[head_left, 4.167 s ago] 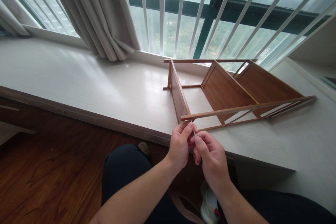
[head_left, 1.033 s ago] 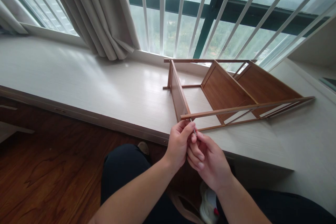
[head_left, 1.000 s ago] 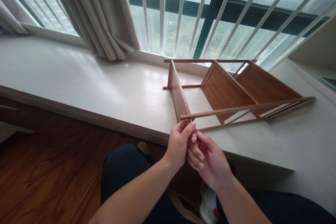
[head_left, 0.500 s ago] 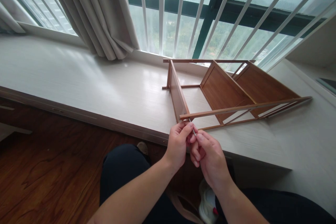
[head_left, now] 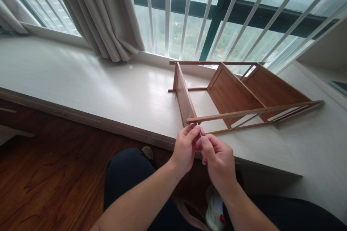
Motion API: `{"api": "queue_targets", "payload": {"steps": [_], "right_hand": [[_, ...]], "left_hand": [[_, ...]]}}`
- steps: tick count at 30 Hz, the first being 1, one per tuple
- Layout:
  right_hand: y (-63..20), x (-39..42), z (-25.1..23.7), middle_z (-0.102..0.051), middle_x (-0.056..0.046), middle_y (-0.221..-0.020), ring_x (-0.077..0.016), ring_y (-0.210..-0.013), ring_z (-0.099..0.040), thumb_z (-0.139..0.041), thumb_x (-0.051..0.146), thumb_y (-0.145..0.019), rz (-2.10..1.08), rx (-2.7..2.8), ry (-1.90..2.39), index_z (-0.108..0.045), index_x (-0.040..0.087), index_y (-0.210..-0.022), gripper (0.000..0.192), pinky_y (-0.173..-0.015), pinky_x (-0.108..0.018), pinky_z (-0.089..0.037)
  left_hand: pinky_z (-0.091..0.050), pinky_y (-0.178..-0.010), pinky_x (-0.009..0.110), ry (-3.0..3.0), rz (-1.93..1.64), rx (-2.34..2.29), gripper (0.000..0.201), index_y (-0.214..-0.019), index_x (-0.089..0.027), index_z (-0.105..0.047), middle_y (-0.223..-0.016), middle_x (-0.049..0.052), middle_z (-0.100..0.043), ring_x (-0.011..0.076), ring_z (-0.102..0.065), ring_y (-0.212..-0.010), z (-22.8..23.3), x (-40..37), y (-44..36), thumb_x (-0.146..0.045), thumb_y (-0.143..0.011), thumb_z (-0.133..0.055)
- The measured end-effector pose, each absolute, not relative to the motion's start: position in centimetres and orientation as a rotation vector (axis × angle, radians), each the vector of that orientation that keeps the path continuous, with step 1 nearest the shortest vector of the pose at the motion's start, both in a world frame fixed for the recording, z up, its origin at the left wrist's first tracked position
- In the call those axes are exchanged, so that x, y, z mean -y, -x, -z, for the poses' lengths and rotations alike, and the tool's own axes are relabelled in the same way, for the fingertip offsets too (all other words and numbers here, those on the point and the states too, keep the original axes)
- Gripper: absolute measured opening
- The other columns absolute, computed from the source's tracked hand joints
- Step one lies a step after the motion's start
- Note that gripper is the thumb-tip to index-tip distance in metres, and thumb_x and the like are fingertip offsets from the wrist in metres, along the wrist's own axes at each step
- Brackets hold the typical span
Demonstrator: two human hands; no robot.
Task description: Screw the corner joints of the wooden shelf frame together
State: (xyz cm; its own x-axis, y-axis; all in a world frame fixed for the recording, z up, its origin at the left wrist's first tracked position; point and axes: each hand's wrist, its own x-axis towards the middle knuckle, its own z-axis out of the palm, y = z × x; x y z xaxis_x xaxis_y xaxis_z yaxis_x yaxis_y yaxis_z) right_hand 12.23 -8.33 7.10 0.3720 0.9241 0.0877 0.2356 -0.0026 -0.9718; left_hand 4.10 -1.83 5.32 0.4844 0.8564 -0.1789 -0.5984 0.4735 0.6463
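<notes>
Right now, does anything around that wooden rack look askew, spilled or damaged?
One thing: the wooden rack lies down on the window ledge, its panels standing on edge instead of flat. I see no spill or obvious damage. The left hand and right hand share a thin metal rod by the rack's near corner.

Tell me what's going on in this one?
A person's left hand and right hand both grip a thin metal rod, close together at the near corner of a brown wooden rack. The rack lies on a pale window ledge, its panels standing on edge. The rod's upper end is by the rack's near rail; whether it touches is hard to tell.
</notes>
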Motion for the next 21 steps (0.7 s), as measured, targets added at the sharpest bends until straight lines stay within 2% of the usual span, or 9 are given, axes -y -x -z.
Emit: {"api": "queue_targets", "payload": {"steps": [6, 9, 15, 18, 21], "right_hand": [[-11.94, 8.04, -6.79, -0.045, 0.005, -0.046, -0.0110, -0.042, -0.042, -0.051, 0.047, -0.098, -0.884, 0.962, 1.400, -0.060, 0.018, -0.072, 0.040, -0.045, -0.023, -0.034], [-11.64, 7.86, -6.62, -0.045, 0.006, -0.043, -0.0100, -0.037, -0.038, -0.054, 0.046, -0.096, -1.142, 0.717, 1.184, -0.063, 0.017, -0.076, 0.036, -0.039, -0.021, -0.031], [-11.67, 7.75, -6.60, -0.034, 0.010, -0.041, -0.0077, -0.032, -0.025, -0.053, 0.039, -0.094, -1.640, 0.342, 0.748, -0.059, 0.020, -0.076, 0.026, -0.033, -0.018, -0.027], [-11.75, 7.73, -6.53, -0.032, 0.010, -0.042, -0.0075, -0.032, -0.021, -0.053, 0.036, -0.093, -1.701, 0.295, 0.668, -0.057, 0.021, -0.076, 0.023, -0.033, -0.017, -0.026], [-11.59, 7.79, -6.53, -0.035, 0.009, -0.042, -0.0076, -0.032, -0.026, -0.054, 0.041, -0.092, -1.674, 0.308, 0.707, -0.058, 0.020, -0.076, 0.027, -0.033, -0.017, -0.026]], "left_hand": [[-0.030, -0.035, 0.018, -0.564, -0.906, -0.523, 0.031, -0.074, -0.016, -0.063, -0.048, -0.007, -0.042, 0.0061, -0.038, -0.036, -5.16, 1.82, -4.07, -0.044, -0.081, -0.074], [-0.032, -0.036, 0.017, -0.576, -0.876, -0.556, 0.035, -0.073, -0.015, -0.063, -0.047, -0.007, -0.044, 0.0060, -0.039, -0.036, -5.13, 1.78, -4.03, -0.047, -0.079, -0.075], [-0.043, -0.050, 0.016, -0.594, -0.918, -0.618, 0.035, -0.070, -0.014, -0.064, -0.052, -0.003, -0.054, 0.0064, -0.050, -0.046, -5.63, 1.80, -3.93, -0.045, -0.078, -0.077], [-0.043, -0.051, 0.017, -0.604, -0.926, -0.639, 0.034, -0.071, -0.014, -0.065, -0.052, -0.003, -0.055, 0.0068, -0.051, -0.047, -5.71, 1.85, -3.87, -0.045, -0.078, -0.077], [-0.039, -0.045, 0.017, -0.598, -0.912, -0.627, 0.034, -0.072, -0.015, -0.064, -0.049, -0.004, -0.054, 0.0059, -0.047, -0.041, -5.56, 1.90, -3.89, -0.046, -0.078, -0.077]]}}
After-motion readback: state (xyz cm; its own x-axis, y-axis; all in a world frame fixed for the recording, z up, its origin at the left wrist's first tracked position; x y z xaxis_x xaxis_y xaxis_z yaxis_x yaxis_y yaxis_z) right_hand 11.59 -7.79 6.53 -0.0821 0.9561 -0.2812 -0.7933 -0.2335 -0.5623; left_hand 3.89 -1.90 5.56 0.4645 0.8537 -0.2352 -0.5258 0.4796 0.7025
